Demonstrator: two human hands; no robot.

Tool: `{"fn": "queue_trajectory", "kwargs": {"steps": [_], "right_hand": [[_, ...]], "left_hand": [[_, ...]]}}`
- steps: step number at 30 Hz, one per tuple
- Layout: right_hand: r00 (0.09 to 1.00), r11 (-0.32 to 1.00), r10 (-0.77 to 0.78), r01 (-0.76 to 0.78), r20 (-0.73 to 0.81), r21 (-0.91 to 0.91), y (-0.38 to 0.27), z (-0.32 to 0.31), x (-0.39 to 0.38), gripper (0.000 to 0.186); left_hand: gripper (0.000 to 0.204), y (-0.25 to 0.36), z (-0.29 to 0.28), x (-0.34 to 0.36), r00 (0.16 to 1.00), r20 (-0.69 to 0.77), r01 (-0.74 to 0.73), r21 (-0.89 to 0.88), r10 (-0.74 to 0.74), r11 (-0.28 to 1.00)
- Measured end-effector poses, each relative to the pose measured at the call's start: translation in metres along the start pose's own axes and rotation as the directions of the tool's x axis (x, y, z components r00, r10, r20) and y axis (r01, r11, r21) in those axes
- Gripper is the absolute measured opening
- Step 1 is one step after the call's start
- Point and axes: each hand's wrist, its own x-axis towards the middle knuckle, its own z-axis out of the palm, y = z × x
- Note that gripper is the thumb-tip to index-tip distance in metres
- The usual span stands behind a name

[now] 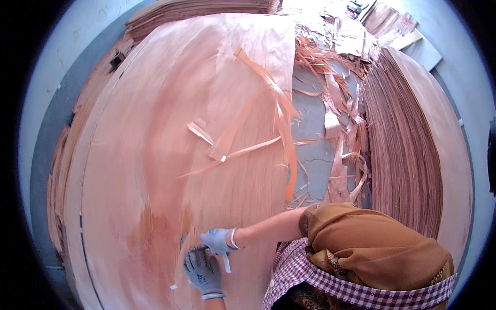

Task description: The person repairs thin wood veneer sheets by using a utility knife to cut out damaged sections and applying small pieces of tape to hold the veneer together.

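My left hand (203,275), in a grey glove, rests low on a large pale pinkish veneer sheet (121,155), its fingers bent together at the fingertips of my right hand. My right hand (217,240), also gloved, is closed just above and right of it; what either hand grips is hidden. A narrow white strip (227,263) hangs below my right hand, and a small white piece (173,287) lies left of my left hand. A darker rough patch (150,230) marks the sheet beside both hands. Loose orange veneer strips (284,119) lie across its upper right part.
A tall stack of veneer sheets (403,144) stands on the right, another stack (201,13) at the back. Torn veneer scraps (333,103) cover part of the grey floor (315,160) between. More boards (387,26) lie at the top right.
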Motion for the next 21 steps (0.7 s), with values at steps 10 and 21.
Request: {"fn": "queue_trajectory", "kwargs": {"steps": [10,21], "right_hand": [[0.961,0.892,-0.273,0.235,0.045,0.385,0.025,0.019,-0.085,0.024],[0.611,0.614,0.521,0.216,-0.595,0.759,0.205,0.013,-0.381,0.037]], "left_hand": [[0.052,-0.026,0.019,-0.011,0.991,-0.019,-0.13,0.111,0.133,0.985],[0.036,0.03,-0.03,0.049,0.974,-0.025,-0.226,-0.103,0.224,0.969]]}}
